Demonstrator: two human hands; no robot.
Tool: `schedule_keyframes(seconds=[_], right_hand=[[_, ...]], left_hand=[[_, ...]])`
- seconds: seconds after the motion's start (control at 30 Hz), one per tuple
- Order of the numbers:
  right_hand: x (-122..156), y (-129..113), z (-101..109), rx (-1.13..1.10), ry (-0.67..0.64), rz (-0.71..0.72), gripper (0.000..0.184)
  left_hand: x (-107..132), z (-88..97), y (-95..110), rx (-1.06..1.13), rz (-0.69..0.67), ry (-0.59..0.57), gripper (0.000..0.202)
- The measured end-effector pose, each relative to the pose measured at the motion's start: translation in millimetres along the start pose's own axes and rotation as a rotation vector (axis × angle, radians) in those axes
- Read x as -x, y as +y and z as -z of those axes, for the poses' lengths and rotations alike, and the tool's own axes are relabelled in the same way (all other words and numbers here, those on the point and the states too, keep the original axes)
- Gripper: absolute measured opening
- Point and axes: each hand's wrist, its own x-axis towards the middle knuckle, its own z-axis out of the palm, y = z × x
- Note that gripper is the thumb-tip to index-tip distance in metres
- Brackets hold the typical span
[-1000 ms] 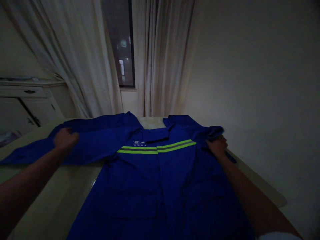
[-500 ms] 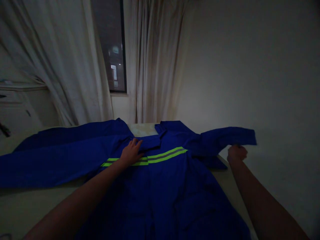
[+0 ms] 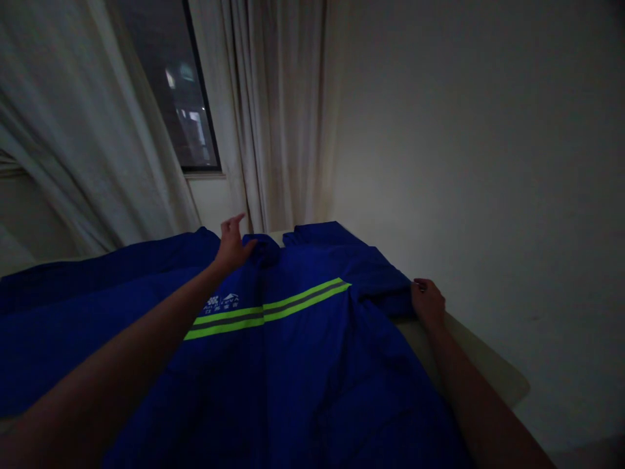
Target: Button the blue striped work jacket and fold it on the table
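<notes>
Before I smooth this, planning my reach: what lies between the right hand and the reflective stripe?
In the head view, only the work jacket's folded blue shoulder lies between the right hand and the reflective stripe.

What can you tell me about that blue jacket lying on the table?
The blue work jacket lies spread on a pale table, its woven-looking cloth lightly creased. A yellow-green reflective stripe with a grey centre band crosses the chest, and a small white logo sits just above it. The collar is at the far end. One sleeve spreads toward the left of view. The person's left hand is at the collar with fingers lifted, while the right hand is at the jacket's right edge.
</notes>
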Motion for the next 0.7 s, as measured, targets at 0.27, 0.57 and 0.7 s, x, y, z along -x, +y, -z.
schedule_keyframes(seconds=[0.27, 0.57, 0.7], right_hand=[[4, 2, 3, -0.066, 0.029, 0.027, 0.039], [37, -54, 27, -0.140, 0.244, 0.304, 0.039], [145, -133, 61, -0.290, -0.332, 0.734, 0.036]], left_hand=[[110, -42.2, -6, -0.491, 0.028, -0.451, 0.039], [120, -47.1, -11, -0.264, -0.246, -0.496, 0.046], [118, -41.7, 0, -0.341, -0.237, -0.457, 0.037]])
